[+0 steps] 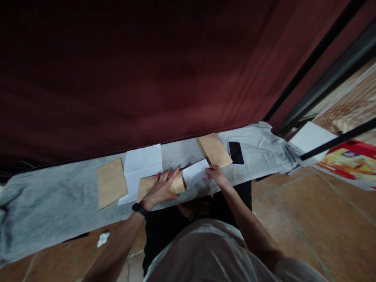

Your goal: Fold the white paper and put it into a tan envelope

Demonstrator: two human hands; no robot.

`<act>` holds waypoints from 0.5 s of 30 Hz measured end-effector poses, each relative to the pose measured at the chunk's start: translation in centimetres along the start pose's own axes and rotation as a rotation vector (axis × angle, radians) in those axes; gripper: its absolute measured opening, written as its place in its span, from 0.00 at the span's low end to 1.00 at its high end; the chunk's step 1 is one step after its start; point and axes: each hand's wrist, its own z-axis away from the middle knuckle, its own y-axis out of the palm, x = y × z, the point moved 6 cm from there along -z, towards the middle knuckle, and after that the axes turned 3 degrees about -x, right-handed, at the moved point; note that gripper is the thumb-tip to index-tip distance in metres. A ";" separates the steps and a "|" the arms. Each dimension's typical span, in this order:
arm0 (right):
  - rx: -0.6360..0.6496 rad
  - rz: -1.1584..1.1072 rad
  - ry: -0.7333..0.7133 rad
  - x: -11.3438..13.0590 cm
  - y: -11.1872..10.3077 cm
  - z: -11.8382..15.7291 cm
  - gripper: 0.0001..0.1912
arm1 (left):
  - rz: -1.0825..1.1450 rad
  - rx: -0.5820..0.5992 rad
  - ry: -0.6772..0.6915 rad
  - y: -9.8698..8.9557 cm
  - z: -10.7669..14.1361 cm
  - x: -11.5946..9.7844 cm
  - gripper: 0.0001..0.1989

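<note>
My left hand (161, 190), with a dark band at the wrist, lies on a brown paper envelope (143, 185) with its fingers spread. The envelope's right end bulges open in a curve. At that mouth is a folded white sheet of paper (194, 173); whether its left edge is inside the envelope I cannot tell. My right hand (216, 175) pinches the sheet's right end between thumb and fingers. Just beyond this hand lies a brown envelope stack (216, 149).
A grey cloth (58, 199) covers the long narrow bench. On it are a creased white sheet (143, 160), another brown envelope (111, 183) at left and a phone (236, 152) at right. Dark red fabric (147, 98) hangs behind. A red and yellow box (351, 164) stands at far right.
</note>
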 end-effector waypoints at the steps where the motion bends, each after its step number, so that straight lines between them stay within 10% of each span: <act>1: -0.010 -0.006 -0.003 -0.2 0.1 0.1 0.11 | 0.005 -0.003 -0.004 0.0 0.0 0.0 0.64; 15: 0.037 0.198 -0.196 -1.5 2.2 2.0 0.11 | 0.030 -0.034 -0.023 0.8 -0.1 0.2 0.65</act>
